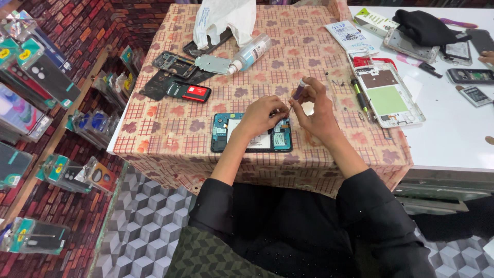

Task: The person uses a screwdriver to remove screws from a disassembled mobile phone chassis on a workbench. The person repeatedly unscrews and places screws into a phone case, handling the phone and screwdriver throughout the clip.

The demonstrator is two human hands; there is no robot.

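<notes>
In the head view, a small purple-handled screwdriver (298,89) is gripped upright by the closed fingers of the right hand (315,110); the left hand (262,115) is pinched shut at its tip, on what cannot be told; both are held over an opened blue-framed phone (251,133) near the front edge of the checked, cloth-covered table (170,134); a white phone back shell (387,95) is laid by the right edge.

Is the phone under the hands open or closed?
Open: the phone lies with its back cover off, blue inner frame and circuit parts exposed.

packaged phone cases (36,77) hang at left; a green-white box (374,20) and printed leaflet (350,35) lie top right.
</notes>
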